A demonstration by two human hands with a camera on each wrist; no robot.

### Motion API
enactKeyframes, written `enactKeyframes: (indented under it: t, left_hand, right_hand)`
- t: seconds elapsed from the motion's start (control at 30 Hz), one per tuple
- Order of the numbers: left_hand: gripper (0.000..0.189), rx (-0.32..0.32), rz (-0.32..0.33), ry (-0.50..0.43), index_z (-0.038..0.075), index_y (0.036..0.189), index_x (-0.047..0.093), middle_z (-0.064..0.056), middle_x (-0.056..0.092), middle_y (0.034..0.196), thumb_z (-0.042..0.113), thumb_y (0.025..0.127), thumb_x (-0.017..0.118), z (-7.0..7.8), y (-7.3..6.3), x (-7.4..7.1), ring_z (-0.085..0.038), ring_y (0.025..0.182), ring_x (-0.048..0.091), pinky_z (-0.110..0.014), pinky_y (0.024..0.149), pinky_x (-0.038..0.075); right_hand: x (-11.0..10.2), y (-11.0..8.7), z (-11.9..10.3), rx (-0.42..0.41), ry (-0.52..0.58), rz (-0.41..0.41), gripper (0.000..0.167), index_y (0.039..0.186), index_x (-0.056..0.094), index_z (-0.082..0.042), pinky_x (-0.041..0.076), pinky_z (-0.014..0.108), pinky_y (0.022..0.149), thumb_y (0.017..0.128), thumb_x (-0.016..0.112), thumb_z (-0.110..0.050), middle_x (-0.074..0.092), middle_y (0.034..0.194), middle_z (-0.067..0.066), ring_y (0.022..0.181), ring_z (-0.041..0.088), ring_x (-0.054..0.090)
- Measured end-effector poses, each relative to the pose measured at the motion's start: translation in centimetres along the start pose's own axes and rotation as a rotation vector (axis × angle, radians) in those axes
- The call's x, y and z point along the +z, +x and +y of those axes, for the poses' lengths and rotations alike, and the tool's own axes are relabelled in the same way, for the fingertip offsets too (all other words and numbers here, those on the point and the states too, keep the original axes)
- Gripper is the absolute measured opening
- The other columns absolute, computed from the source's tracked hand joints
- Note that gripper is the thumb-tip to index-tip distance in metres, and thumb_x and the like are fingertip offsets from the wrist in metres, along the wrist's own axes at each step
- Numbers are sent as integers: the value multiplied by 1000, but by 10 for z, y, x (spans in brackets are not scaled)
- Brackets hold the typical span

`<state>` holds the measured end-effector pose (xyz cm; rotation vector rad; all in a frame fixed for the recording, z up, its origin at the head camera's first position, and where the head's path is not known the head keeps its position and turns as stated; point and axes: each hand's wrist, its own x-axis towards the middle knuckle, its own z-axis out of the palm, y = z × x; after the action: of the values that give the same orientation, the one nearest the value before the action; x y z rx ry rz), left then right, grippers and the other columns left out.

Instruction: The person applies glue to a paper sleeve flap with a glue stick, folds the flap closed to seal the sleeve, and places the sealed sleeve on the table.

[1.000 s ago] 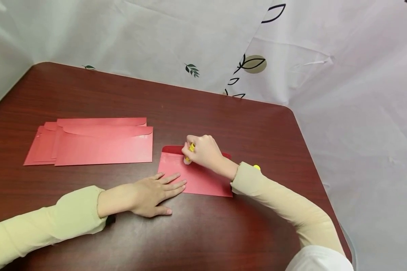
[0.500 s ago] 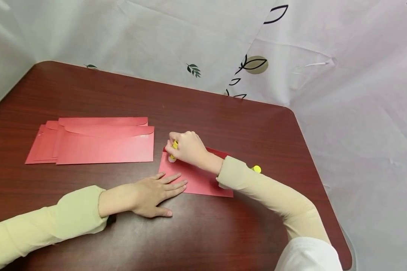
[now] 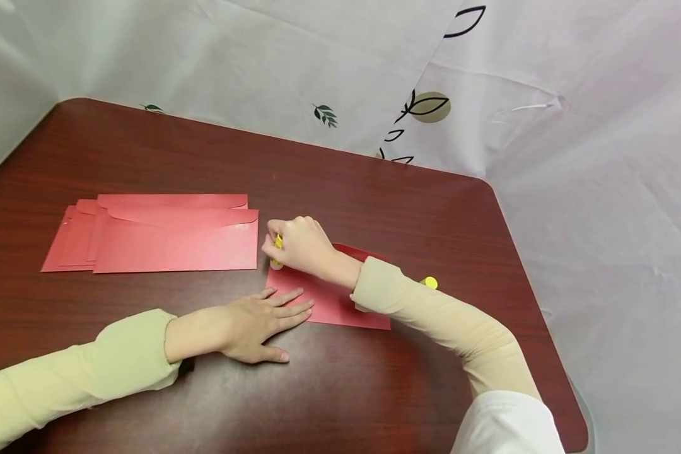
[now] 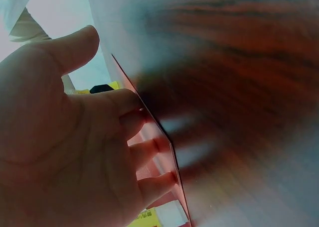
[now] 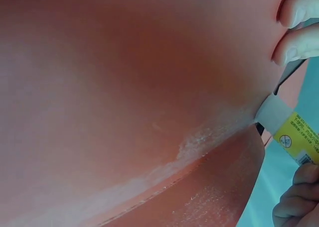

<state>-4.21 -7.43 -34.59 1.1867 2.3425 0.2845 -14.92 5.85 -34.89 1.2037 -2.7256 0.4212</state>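
A red envelope [image 3: 340,302] lies on the table with its darker flap [image 3: 354,252] folded open at the far side. My right hand [image 3: 303,246] grips a yellow glue stick [image 3: 277,246], its white end down at the envelope's left end near the flap fold. In the right wrist view the white end of the glue stick [image 5: 291,127] touches the envelope's edge, and a whitish smear runs along the fold. My left hand [image 3: 255,328] lies flat, its straight fingertips resting on the envelope's near left corner; the thumb is spread on the table.
Several red envelopes [image 3: 176,243] lie overlapped on the left of the brown table [image 3: 340,397]. A yellow cap-like piece [image 3: 429,282] is partly hidden behind the right forearm. White patterned cloth [image 3: 232,69] hangs behind the table.
My right hand has slid leftward with the glue stick along the flap fold, to the envelope's left end. More of the yellow piece shows beside the forearm. My left hand stays put.
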Motion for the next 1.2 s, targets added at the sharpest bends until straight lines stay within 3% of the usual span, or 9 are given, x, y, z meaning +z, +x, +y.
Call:
enactKeyframes:
  t: [0.2, 0.43, 0.67, 1.0, 1.2]
  left_hand:
    - [73, -10, 16, 3, 15, 151, 31, -1, 27, 159, 52, 92, 54, 2, 0, -1, -27, 148, 20, -56, 116, 23]
    - [72, -20, 9, -5, 16, 151, 31, 0, 26, 159, 52, 93, 53, 3, -1, 0, -26, 149, 20, -55, 116, 24]
    - [72, -32, 7, -14, 16, 151, 31, 0, 25, 160, 52, 93, 53, 3, -2, 0, -25, 149, 19, -54, 116, 23]
    - [73, -43, -11, -36, 15, 152, 30, 0, 24, 160, 51, 93, 54, 3, -2, -1, -26, 149, 18, -55, 117, 21]
    - [73, -40, -20, -54, 16, 152, 30, 1, 23, 161, 50, 93, 55, 3, -1, -2, -27, 149, 17, -55, 117, 20]
  right_hand:
    - [-5, 1, -2, -1, -52, -57, 17, 68, 57, -16, 38, 18, 47, 85, 58, -19, 61, 52, -12, 45, 8, 55]
    - [-11, -5, -2, 17, -80, -91, 14, 67, 58, -17, 37, 18, 47, 82, 59, -18, 63, 53, -15, 45, 9, 56]
    - [-14, -19, 9, 22, -82, -76, 16, 65, 55, -15, 33, 18, 45, 81, 59, -17, 60, 50, -12, 41, 8, 47]
    - [-21, -45, 31, 51, -71, -32, 20, 62, 51, -15, 32, 20, 43, 79, 60, -16, 59, 51, -10, 42, 8, 48]
    - [-28, -65, 47, 94, -82, -7, 23, 61, 47, -14, 31, 23, 43, 79, 62, -16, 46, 46, -4, 41, 11, 44]
